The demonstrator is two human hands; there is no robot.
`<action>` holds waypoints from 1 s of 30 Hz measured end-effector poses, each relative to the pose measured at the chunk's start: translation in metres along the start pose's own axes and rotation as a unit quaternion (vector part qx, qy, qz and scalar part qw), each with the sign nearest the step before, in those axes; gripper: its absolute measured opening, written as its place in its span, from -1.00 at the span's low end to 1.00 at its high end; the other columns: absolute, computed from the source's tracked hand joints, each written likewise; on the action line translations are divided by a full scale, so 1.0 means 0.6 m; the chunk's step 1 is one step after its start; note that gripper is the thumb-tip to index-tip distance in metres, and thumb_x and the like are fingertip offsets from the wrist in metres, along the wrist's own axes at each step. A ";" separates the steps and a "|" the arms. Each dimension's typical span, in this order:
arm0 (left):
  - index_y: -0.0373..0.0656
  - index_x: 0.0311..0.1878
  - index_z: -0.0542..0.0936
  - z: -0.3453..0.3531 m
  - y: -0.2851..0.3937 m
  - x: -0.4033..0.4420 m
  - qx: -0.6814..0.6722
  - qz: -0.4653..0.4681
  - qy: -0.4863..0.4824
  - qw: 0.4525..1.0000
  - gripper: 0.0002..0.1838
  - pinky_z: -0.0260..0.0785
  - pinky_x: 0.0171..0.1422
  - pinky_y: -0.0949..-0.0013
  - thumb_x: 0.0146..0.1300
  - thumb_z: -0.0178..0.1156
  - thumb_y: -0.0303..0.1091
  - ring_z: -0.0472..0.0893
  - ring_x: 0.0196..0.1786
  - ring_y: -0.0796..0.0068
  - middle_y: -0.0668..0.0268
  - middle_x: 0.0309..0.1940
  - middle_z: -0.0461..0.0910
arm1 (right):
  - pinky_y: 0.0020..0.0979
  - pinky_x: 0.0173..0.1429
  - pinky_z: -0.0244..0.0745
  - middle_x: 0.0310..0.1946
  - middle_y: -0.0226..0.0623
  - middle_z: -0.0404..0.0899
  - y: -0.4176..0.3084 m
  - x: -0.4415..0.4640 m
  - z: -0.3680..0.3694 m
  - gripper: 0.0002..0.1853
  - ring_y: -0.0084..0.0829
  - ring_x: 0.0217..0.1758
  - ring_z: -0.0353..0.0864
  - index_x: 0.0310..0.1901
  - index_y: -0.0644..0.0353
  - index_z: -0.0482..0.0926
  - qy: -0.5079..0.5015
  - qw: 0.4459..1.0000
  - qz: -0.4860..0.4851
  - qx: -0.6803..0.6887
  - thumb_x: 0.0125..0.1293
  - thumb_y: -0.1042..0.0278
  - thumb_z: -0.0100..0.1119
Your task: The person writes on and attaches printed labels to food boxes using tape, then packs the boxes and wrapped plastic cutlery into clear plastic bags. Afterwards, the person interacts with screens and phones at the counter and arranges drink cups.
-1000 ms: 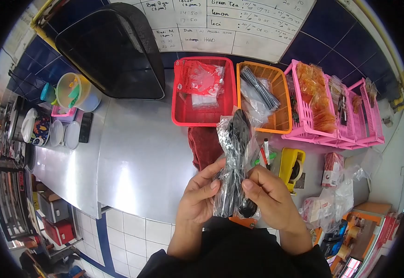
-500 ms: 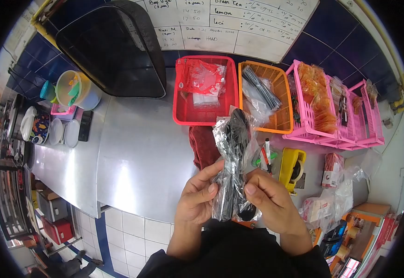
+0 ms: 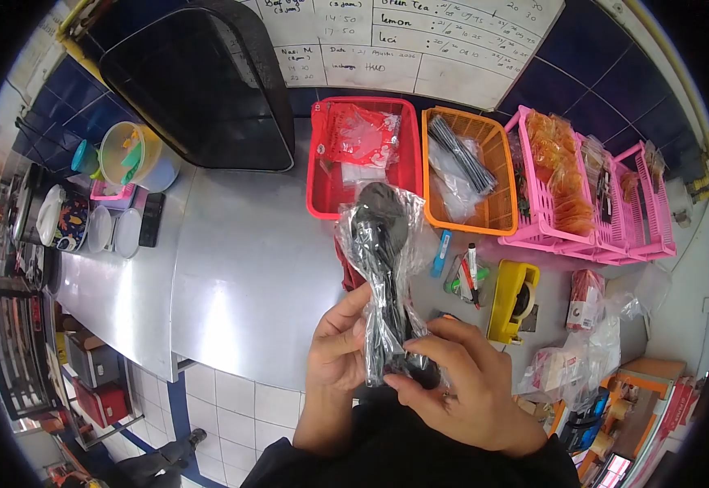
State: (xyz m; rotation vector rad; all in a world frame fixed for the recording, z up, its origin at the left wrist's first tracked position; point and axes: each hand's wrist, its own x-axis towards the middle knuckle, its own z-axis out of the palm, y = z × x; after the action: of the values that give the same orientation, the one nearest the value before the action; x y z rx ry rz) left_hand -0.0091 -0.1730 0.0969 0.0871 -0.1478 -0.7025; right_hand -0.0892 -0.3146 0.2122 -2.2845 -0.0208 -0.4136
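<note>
A clear plastic bag of black plastic spoons point(image 3: 383, 268) is held upright in front of my body, the rounded spoon heads at the top. My left hand point(image 3: 340, 346) grips the bag's left side, thumb across the front. At the lower right of the bag, my right hand point(image 3: 468, 378) has its thumb and fingers curled on the plastic. Part of a dark red cloth point(image 3: 348, 264) shows behind the bag, on the steel table point(image 3: 240, 260).
Behind the bag stand a red basket point(image 3: 315, 175), an orange basket point(image 3: 497, 218) and pink racks point(image 3: 525, 236) with packets. Markers point(image 3: 473, 264) and a yellow tape dispenser point(image 3: 505, 305) lie right. A black tray point(image 3: 200, 89) leans at the back left. A person's leg point(image 3: 155, 464) shows lower left.
The bag's top has swung left and its spoon heads have spread into view. My right hand has shifted its fingers lower on the bag. A blue marker is now uncovered. The person's leg moved right.
</note>
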 end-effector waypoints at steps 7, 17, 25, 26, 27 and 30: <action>-0.47 0.42 0.25 -0.012 -0.008 -0.009 -0.011 0.016 -0.047 0.999 -0.41 0.46 0.35 0.00 0.36 0.14 -0.53 0.55 0.28 0.00 -0.18 0.31 0.41 | -0.31 -0.21 0.71 -0.11 0.05 0.65 -0.012 -0.013 0.014 -0.64 -0.22 -0.26 0.75 -0.05 0.30 0.61 0.035 0.966 -0.150 -0.206 0.18 0.28 0.35; -0.49 0.25 0.36 -0.020 -0.025 -0.039 -0.192 -0.017 -0.022 0.981 -0.51 0.52 0.25 -0.03 0.29 0.12 -0.46 0.51 0.21 -0.03 -0.03 0.06 0.48 | -0.44 -0.26 0.67 0.00 -0.09 0.64 -0.012 -0.025 0.015 -0.67 -0.46 -0.33 0.70 0.04 0.13 0.63 0.070 0.932 -0.265 -0.238 0.38 0.12 0.22; -0.49 0.18 0.40 0.011 -0.013 -0.016 -0.068 0.015 0.016 0.997 -0.52 0.59 0.13 0.01 0.25 0.15 -0.41 0.62 0.06 0.03 -0.06 0.01 0.53 | -0.43 -0.28 0.65 0.04 -0.08 0.62 -0.001 -0.018 0.015 -0.71 -0.43 -0.30 0.70 -0.01 0.12 0.64 0.085 0.924 -0.280 -0.245 0.42 0.10 0.20; -0.49 0.19 0.40 0.015 -0.011 -0.011 -0.033 0.021 0.027 0.999 -0.51 0.60 0.13 0.04 0.23 0.16 -0.43 0.65 0.03 0.04 -0.10 0.03 0.54 | -0.43 -0.28 0.65 0.04 -0.08 0.62 0.003 -0.017 0.015 -0.71 -0.43 -0.30 0.70 -0.01 0.12 0.64 0.085 0.924 -0.281 -0.246 0.42 0.10 0.20; -0.49 0.23 0.37 0.018 -0.012 -0.006 -0.032 0.030 0.027 0.999 -0.47 0.59 0.16 0.06 0.22 0.16 -0.44 0.66 0.04 0.03 -0.13 0.07 0.54 | -0.43 -0.27 0.66 0.03 -0.06 0.62 0.007 -0.016 0.016 -0.72 -0.41 -0.30 0.70 -0.02 0.14 0.65 0.085 0.926 -0.267 -0.254 0.42 0.12 0.21; -0.49 0.33 0.27 0.034 -0.010 0.002 0.070 0.051 0.077 0.993 -0.35 0.57 0.21 0.10 0.20 0.19 -0.41 0.66 0.08 0.05 -0.15 0.14 0.53 | -0.41 -0.26 0.65 0.04 -0.01 0.60 0.009 -0.015 0.014 -0.73 -0.34 -0.27 0.70 -0.04 0.19 0.65 0.083 0.930 -0.236 -0.268 0.40 0.17 0.24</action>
State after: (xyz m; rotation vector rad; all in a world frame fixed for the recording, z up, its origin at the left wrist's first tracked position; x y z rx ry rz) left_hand -0.0153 -0.1789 0.1166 0.2663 -0.0541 -0.5802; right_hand -0.0944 -0.3110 0.2003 -2.7668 -0.4265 -0.9618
